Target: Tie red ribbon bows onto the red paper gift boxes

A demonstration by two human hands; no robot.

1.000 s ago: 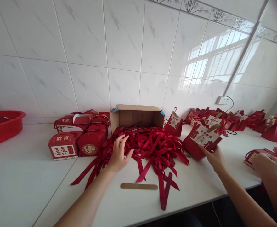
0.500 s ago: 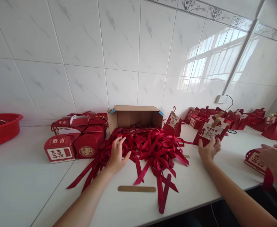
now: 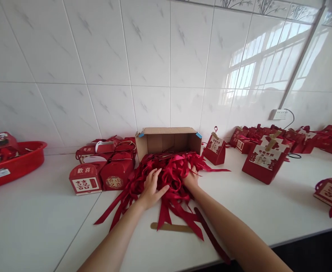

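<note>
Many red satin ribbons [image 3: 171, 169] lay heaped on the white countertop [image 3: 49, 211] at the mouth of a cardboard box [image 3: 168, 131]. The left hand [image 3: 151, 192] was at their near left, fingers loosely spread; the right hand [image 3: 192, 179] had fingertips buried among loops, its grip impossible to tell.

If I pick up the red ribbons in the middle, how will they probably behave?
The red ribbons are probably floppy: they bend and loop loosely. Their glossy sheen suggests they may slide. Overlapping, they could pull one another along.
</note>
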